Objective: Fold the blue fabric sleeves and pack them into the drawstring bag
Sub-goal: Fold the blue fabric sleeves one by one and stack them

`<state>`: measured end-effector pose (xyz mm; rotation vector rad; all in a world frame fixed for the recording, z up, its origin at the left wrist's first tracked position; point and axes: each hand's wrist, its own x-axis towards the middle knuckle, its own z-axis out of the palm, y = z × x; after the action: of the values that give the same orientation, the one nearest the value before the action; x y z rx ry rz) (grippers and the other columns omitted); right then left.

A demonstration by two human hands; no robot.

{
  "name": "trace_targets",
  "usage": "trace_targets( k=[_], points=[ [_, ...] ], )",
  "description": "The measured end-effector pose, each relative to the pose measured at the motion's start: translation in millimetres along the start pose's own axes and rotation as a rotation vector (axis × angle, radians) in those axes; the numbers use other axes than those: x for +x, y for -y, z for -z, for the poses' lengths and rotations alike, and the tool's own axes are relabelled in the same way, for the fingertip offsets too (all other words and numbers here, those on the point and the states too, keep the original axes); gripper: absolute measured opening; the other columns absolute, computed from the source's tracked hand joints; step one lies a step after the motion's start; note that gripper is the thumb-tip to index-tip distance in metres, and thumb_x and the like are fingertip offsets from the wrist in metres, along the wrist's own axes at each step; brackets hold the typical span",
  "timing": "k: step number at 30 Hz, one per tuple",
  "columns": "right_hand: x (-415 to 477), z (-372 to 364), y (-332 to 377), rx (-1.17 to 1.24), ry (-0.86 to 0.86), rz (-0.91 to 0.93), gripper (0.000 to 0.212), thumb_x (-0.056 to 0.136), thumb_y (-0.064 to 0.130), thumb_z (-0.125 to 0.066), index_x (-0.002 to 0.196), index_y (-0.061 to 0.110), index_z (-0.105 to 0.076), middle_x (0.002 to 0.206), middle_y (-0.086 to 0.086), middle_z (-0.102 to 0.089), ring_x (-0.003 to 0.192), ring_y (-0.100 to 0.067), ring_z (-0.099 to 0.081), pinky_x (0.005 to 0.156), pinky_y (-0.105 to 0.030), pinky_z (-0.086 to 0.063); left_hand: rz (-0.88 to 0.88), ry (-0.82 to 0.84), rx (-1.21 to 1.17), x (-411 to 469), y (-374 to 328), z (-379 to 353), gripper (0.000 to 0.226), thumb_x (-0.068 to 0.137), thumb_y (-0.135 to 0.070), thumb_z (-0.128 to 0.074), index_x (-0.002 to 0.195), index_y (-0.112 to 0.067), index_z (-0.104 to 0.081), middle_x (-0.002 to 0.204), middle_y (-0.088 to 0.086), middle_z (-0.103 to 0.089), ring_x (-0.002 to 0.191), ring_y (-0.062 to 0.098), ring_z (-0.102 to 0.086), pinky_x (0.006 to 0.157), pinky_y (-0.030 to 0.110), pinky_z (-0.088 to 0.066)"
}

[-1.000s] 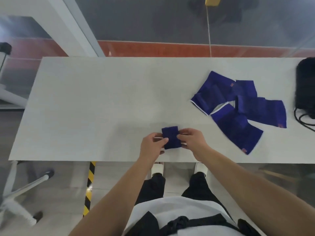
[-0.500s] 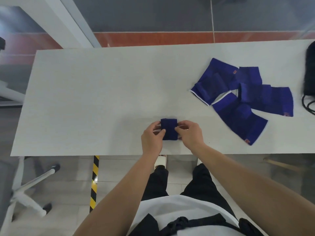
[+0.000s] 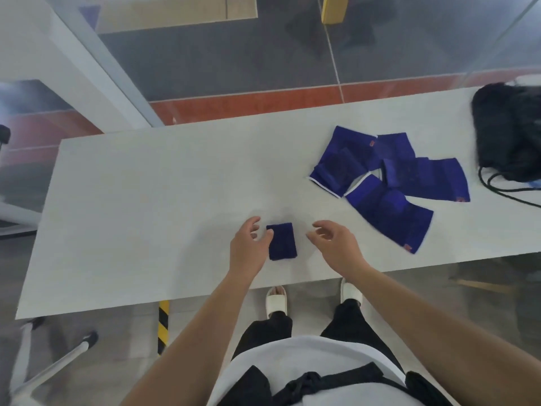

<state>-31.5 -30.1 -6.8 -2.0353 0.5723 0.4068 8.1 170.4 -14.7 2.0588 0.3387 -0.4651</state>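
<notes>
A small folded blue sleeve [image 3: 282, 241] lies flat near the front edge of the white table [image 3: 152, 200]. My left hand [image 3: 248, 247] rests just left of it, fingers apart, thumb close to its edge. My right hand [image 3: 336, 244] hovers a little to its right, open and apart from it. A loose pile of unfolded blue sleeves [image 3: 392, 186] lies at the right of the table. The black drawstring bag [image 3: 509, 133] sits at the far right, its cord [image 3: 497, 189] trailing on the tabletop.
Beyond the table's far edge is a grey and red floor. A white chair base [image 3: 44, 364] stands at the lower left. My feet in white sandals [image 3: 276, 300] show below the front edge.
Both hands have let go of the folded sleeve and drawn apart; it now lies on the table by itself. The camera has tilted, bringing more of the bag into view.
</notes>
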Motion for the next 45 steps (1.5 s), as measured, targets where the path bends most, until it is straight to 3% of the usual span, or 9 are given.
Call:
trace_targets(
  k=[3, 8, 15, 25, 32, 36, 39, 41, 45],
  points=[
    [-11, 34, -8, -0.148, -0.071, 0.06, 0.048, 0.093, 0.045, -0.065, 0.135, 0.023, -0.059, 0.135, 0.003, -0.063, 0.125, -0.019, -0.057, 0.102, -0.031, -0.041, -0.105, 0.043, 0.17, 14, -27, -5, 0.058, 0.095, -0.03, -0.063, 0.149, -0.023, -0.043, 0.148, 0.004, -0.05, 0.131, 0.02, -0.05, 0.091, 0.025, -0.038],
    [-20, 83, -31, -0.441, -0.117, 0.062, 0.062, 0.094, 0.049, -0.062, 0.148, 0.025, -0.046, 0.158, -0.004, -0.042, 0.147, -0.026, -0.034, 0.119, -0.049, -0.028, -0.25, 0.234, 0.471, 45, -89, -51, 0.066, 0.09, -0.031, -0.064, 0.151, -0.018, -0.041, 0.15, 0.012, -0.046, 0.136, 0.032, -0.044, 0.113, 0.041, -0.038],
    [-20, 119, -67, -0.427, -0.129, -0.006, 0.064, 0.094, 0.051, -0.058, 0.151, 0.027, -0.041, 0.161, -0.001, -0.036, 0.149, -0.024, -0.031, 0.12, -0.045, -0.026, -0.371, 0.279, 0.764, 88, -153, -138, 0.069, 0.093, -0.03, -0.061, 0.154, -0.014, -0.032, 0.156, 0.012, -0.037, 0.139, 0.034, -0.04, 0.111, 0.044, -0.036],
    [-20, 154, -117, -0.287, -0.08, -0.077, 0.059, 0.094, 0.045, -0.061, 0.147, 0.024, -0.047, 0.153, 0.002, -0.047, 0.138, -0.022, -0.043, 0.114, -0.041, -0.035, -0.226, 0.198, 0.917, 129, -166, -172, 0.082, 0.089, -0.026, -0.067, 0.157, -0.024, -0.022, 0.149, 0.013, -0.041, 0.135, 0.036, -0.043, 0.109, 0.047, -0.035],
    [-7, 174, -113, -0.247, -0.025, -0.035, 0.054, 0.096, 0.04, -0.061, 0.146, 0.024, -0.047, 0.151, 0.002, -0.048, 0.137, -0.021, -0.046, 0.114, -0.038, -0.038, -0.161, 0.114, 0.506, 121, -168, -157, 0.048, 0.091, -0.011, -0.069, 0.137, -0.008, -0.058, 0.134, 0.015, -0.063, 0.12, 0.03, -0.061, 0.098, 0.036, -0.047],
    [1, 184, -104, -0.185, -0.025, 0.008, 0.051, 0.094, 0.036, -0.065, 0.142, 0.023, -0.051, 0.144, 0.003, -0.055, 0.127, -0.019, -0.054, 0.104, -0.031, -0.043, -0.101, 0.129, 0.308, 94, -169, -131, 0.043, 0.088, -0.01, -0.074, 0.13, -0.006, -0.065, 0.125, 0.012, -0.069, 0.111, 0.026, -0.065, 0.091, 0.03, -0.048],
    [6, 185, -91, -0.126, -0.003, 0.054, 0.049, 0.093, 0.034, -0.068, 0.139, 0.024, -0.054, 0.14, 0.004, -0.058, 0.115, -0.012, -0.055, 0.092, -0.021, -0.04, -0.085, 0.125, 0.144, 65, -173, -114, 0.039, 0.088, -0.006, -0.072, 0.127, -0.008, -0.067, 0.124, 0.01, -0.071, 0.109, 0.023, -0.068, 0.099, 0.036, -0.053],
    [9, 185, -81, -0.09, 0.015, 0.102, 0.049, 0.092, 0.033, -0.069, 0.138, 0.024, -0.055, 0.136, 0.005, -0.059, 0.108, -0.006, -0.052, 0.09, -0.02, -0.038, -0.086, 0.11, 0.012, 41, -177, -106, 0.034, 0.089, -0.005, -0.071, 0.121, -0.016, -0.069, 0.117, 0.008, -0.074, 0.105, 0.022, -0.071, 0.094, 0.037, -0.058],
    [13, 192, -52, 0.017, 0.036, 0.208, 0.055, 0.089, 0.036, -0.073, 0.139, 0.032, -0.052, 0.122, 0.021, -0.056, 0.11, -0.004, -0.055, 0.083, -0.012, -0.038, -0.151, 0.073, -0.143, -7, -191, -94, 0.042, 0.09, -0.011, -0.071, 0.108, -0.047, -0.061, 0.099, -0.004, -0.078, 0.09, 0.012, -0.075, 0.068, 0.015, -0.057]
  ],
)
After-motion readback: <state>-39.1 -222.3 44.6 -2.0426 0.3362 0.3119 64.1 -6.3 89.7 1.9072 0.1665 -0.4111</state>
